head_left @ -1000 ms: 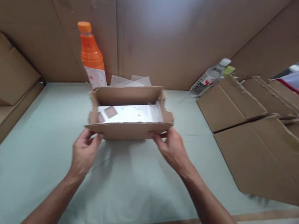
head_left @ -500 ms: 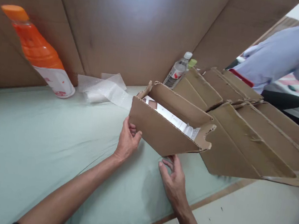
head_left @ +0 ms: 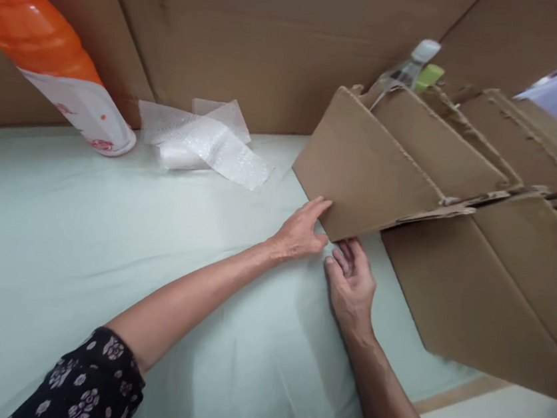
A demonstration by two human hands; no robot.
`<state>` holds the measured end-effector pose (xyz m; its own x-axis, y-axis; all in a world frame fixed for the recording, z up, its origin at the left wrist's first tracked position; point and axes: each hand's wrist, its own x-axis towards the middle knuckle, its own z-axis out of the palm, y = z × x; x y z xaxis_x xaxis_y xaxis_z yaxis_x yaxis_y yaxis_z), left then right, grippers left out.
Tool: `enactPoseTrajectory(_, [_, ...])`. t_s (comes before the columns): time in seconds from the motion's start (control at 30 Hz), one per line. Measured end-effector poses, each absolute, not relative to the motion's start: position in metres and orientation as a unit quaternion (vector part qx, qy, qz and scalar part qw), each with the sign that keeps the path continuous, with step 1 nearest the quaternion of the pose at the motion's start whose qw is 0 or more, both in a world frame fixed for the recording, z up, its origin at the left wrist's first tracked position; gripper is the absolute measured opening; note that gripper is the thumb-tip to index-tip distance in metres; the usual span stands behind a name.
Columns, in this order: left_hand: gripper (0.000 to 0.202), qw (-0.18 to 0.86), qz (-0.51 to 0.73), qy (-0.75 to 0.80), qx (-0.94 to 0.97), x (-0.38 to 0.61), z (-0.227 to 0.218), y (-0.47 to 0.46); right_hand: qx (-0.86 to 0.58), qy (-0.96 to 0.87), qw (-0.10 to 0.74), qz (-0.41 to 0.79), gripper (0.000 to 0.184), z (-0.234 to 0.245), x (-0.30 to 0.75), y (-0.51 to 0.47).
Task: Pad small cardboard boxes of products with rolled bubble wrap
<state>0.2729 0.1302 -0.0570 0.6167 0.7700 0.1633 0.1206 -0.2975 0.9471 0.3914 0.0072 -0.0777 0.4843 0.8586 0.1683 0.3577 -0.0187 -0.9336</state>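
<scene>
An open-topped cardboard box (head_left: 371, 169) stands tilted in view on the cloth-covered table, against the other boxes. My left hand (head_left: 303, 231) is at its near lower corner, fingers stretched out against the front face and thumb apart. Just right of it, my right hand (head_left: 354, 288) has its fingers curled at the box's bottom edge, their tips partly hidden by the cardboard. What lies inside the box is out of sight from this angle.
More cardboard boxes (head_left: 469, 304) are grouped at the right. Behind them stands a clear bottle (head_left: 409, 69) with a white cap, beside a light-green cap (head_left: 429, 77). Bubble wrap (head_left: 210, 141) and an orange bottle (head_left: 51, 42) are by the cardboard wall (head_left: 277, 48).
Both hands have carried the box right and back, up against the other boxes. The white item inside no longer shows. The camera view has moved closer.
</scene>
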Motion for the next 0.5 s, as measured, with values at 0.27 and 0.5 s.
enactPoseTrajectory(0.27, [0.058,0.483,0.298,0.324,0.757,0.292,-0.048,0.154,-0.695,-0.442,0.52,0.227,0.066,-0.079,0.389,0.005])
enactPoseTrajectory(0.5, [0.026,0.283,0.25,0.429,0.821,0.274,-0.022,0.174,-0.734,-0.391,0.522,0.189,0.056,-0.064,0.4,0.02])
